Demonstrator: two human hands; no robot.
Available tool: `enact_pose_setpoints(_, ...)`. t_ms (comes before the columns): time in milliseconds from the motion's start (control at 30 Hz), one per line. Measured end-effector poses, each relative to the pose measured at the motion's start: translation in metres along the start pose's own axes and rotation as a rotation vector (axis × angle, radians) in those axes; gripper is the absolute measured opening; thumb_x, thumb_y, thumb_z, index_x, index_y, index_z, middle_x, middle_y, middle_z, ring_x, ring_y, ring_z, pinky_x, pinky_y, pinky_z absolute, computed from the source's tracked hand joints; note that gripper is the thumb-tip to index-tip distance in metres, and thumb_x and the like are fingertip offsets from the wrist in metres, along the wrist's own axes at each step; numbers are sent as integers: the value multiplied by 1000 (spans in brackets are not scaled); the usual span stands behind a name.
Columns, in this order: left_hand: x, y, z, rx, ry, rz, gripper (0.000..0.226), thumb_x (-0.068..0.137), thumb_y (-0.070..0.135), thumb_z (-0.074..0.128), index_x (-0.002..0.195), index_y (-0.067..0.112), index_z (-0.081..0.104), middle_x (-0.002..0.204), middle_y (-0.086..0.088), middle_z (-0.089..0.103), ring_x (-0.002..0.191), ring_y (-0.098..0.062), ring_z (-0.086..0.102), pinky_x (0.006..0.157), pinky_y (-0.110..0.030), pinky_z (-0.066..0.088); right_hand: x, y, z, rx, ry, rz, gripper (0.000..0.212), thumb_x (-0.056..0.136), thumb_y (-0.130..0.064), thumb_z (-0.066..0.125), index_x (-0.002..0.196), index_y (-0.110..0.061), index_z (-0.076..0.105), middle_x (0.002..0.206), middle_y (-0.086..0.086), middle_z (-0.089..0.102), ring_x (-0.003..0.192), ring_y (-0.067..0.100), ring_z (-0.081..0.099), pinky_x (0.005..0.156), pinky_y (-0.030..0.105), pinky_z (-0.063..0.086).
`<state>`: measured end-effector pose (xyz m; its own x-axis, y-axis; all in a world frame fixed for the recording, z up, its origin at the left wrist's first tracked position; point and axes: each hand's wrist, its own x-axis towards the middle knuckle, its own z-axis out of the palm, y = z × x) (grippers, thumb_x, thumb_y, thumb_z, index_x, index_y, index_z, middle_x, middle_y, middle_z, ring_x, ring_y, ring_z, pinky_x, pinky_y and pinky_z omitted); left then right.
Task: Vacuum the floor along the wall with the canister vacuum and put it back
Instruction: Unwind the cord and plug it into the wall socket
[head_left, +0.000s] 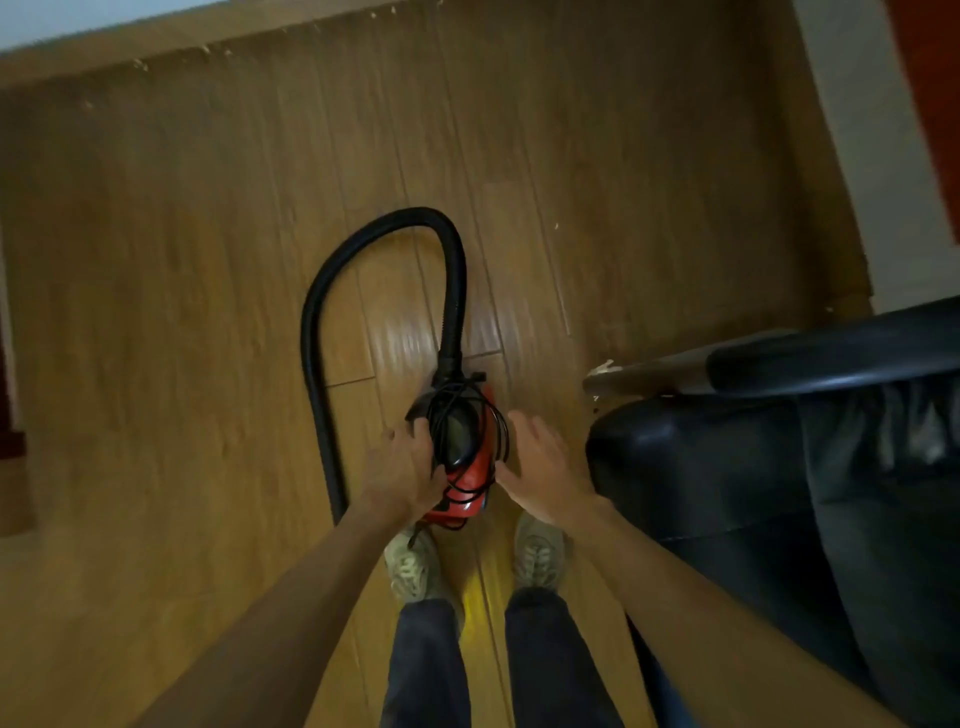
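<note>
Canister vacuum (472, 473): red body, black top, just ahead of both shoes (413, 564), over wooden floor (156, 312); resting on the boards or lifted, cannot tell. Black cord (451, 400) wound in loose loops round the body. Black hose (410, 217) leaving the front end, arching forward, then curving back down the left side to floor level near the left forearm.

Left hand (402, 470): fingers curled over the upper left edge of the body, grasping it, pressed against the cord loops.

Right hand (543, 467): released, fingers straight and slightly spread, palm turned toward the right flank of the body, just beside it; contact not discernible through blur.

Black leather seat (727, 467) close on the right. Pale wall (78, 21) along the far edge of the floor.
</note>
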<state>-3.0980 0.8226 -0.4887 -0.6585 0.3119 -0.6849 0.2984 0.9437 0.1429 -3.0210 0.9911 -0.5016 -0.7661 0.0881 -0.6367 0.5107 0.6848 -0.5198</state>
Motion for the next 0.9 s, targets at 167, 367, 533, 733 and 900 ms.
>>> enact_pose_setpoints(167, 56, -15, 30, -23, -7, 6, 47, 88, 34, 60, 125, 12, 42, 122, -12, 53, 114, -30, 51, 89, -40, 51, 66, 14, 28, 53, -9, 59, 51, 95, -25, 57, 141, -11, 38, 133, 11, 50, 125, 28, 47, 105, 39, 40)
enact_pose_setpoints(367, 107, -23, 61, -35, 52, 54, 41, 91, 35, 57, 125, 14, 45, 125, -8, 52, 116, -26, 51, 86, -37, 50, 143, 29, 54, 191, 21, 183, 29, 98, -25, 51, 122, -8, 52, 102, 8, 61, 103, 27, 57, 87, 39, 48)
enact_pose_setpoints(533, 134, -27, 85, -81, 134, 112, 31, 94, 33, 54, 117, 13, 52, 120, -9, 55, 113, -26, 53, 87, -37, 50, 194, 35, 73, 316, 88, 354, 28, 96, -26, 51, 73, -11, 56, 72, 6, 59, 73, 28, 58, 74, 42, 51)
enact_pose_setpoints(733, 154, -34, 106, -72, 253, 124, 26, 97, 32, 50, 111, 14, 61, 117, -7, 59, 111, -24, 52, 87, -34, 49, 234, 38, 94, 607, 68, 582, 26, 94, -33, 57, 78, -13, 54, 87, 8, 66, 85, 26, 64, 80, 38, 53)
enact_pose_setpoints(900, 164, -37, 116, -92, 328, 153, 24, 96, 30, 50, 102, 14, 67, 105, -8, 64, 103, -25, 53, 85, -36, 48, 258, 33, 104, 719, 113, 663, 28, 83, -28, 74, 92, -13, 52, 86, 5, 60, 88, 25, 62, 82, 32, 54)
